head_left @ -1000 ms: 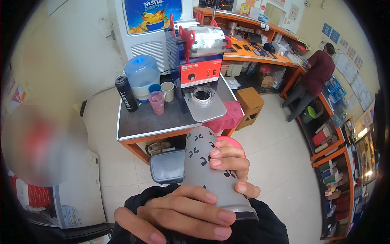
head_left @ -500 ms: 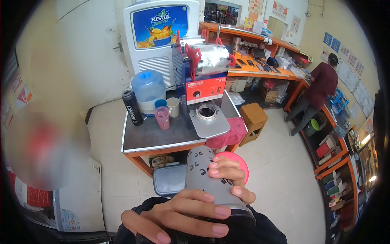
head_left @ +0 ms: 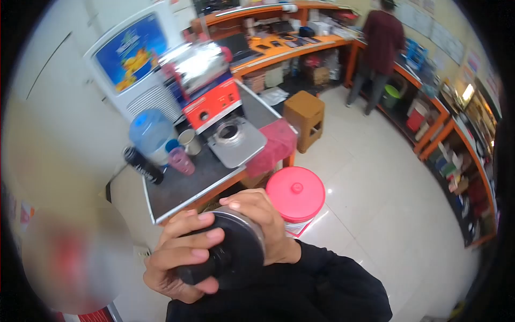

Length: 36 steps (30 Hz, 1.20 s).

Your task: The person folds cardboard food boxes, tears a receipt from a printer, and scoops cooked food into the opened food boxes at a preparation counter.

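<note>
I hold a grey shaker cup with a black lid (head_left: 244, 249) in front of my body, its lid end tipped toward the camera. My left hand (head_left: 185, 252) is closed over the lid and its raised black cap, fingers bent across the top. Around the cup's far side and rim wraps my right hand (head_left: 265, 220), its thumb hidden. Most of the cup's grey body is out of sight behind the lid. Beyond my hands stands a red and blue cup sealing machine (head_left: 214, 107) with a round cup holder (head_left: 230, 132).
A dark-topped table (head_left: 188, 190) bears the machine, a blue-lidded water container (head_left: 153, 131), a black can (head_left: 144, 165), a pink cup (head_left: 181, 161) and a beige cup (head_left: 189, 142). A pink-lidded bucket (head_left: 295, 193) and brown stool (head_left: 304, 118) stand nearby; a person (head_left: 381, 53) is at the counter.
The view has swung right and tilted. The shaker cup has turned so its lid now faces the camera. My left hand has shifted onto the lid's cap; my right still grips the cup.
</note>
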### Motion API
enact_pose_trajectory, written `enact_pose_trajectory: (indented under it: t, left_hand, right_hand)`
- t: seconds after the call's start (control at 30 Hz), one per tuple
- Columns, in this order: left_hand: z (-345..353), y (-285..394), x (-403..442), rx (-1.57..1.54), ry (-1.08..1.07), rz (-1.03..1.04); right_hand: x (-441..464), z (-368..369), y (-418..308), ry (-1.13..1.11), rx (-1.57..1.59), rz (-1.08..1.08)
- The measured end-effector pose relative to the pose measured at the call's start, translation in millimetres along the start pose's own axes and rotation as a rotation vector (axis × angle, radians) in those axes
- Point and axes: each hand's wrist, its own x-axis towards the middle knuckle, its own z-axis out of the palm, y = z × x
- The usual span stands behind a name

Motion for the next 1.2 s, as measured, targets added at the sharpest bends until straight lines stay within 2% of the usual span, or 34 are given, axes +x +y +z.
enact_pose_trajectory:
  t: [0.13, 0.23, 0.37, 0.4, 0.53, 0.63, 0.77, 0.8, 0.9, 0.97, 1.03, 1.13, 1.17, 1.2]
  left_hand:
    - [32, -3, 15, 0.237, 0.001, -0.173]
    - [31, -13, 20, 0.397, -0.198, -0.212]
    - [41, -14, 21, 0.345, -0.223, -0.373]
    - [47, -14, 18, 0.302, -0.162, -0.44]
    - [47, -25, 23, 0.176, -0.314, -0.306]
    - [32, -33, 16, 0.166, -0.255, -0.344]
    - [20, -27, 6, 0.053, 0.22, -0.525]
    - [25, -22, 10, 0.104, 0.301, -0.49]
    - [-9, -24, 9, 0.288, -0.211, -0.166]
    - [-1, -15, 8, 0.426, -0.131, -0.263]
    - [-2, -8, 10, 0.384, -0.175, -0.31]
    - [-34, -25, 4, 0.012, -0.53, -0.224]
    - [-39, -29, -11, -0.182, -0.545, -0.33]
    - [-47, -37, -12, -0.211, -0.614, -0.29]
  right_hand:
    - [-7, -26, -6, 0.094, -0.12, 0.144]
    - [-17, -39, 1, 0.155, -0.209, 0.183]
    - [-25, -49, 5, 0.18, -0.255, 0.258]
    - [-26, -50, 6, 0.181, -0.256, 0.282]
    - [-33, -46, 11, 0.142, -0.223, 0.301]
    - [-30, -36, 7, 0.123, -0.144, 0.294]
    - [-26, -28, 7, 0.125, -0.075, 0.285]
    - [-25, -27, 5, 0.119, -0.096, 0.29]
    - [-20, -21, 2, 0.056, -0.126, 0.273]
    - [-20, -18, 3, -0.037, -0.098, 0.241]
    - [-7, -28, 6, -0.258, 0.144, 0.307]
    - [-1, -24, 33, -0.786, 0.606, 0.467]
    - [-1, -13, 40, -0.953, 0.744, 0.502]
    - [0, -3, 47, -1.125, 0.864, 0.549]
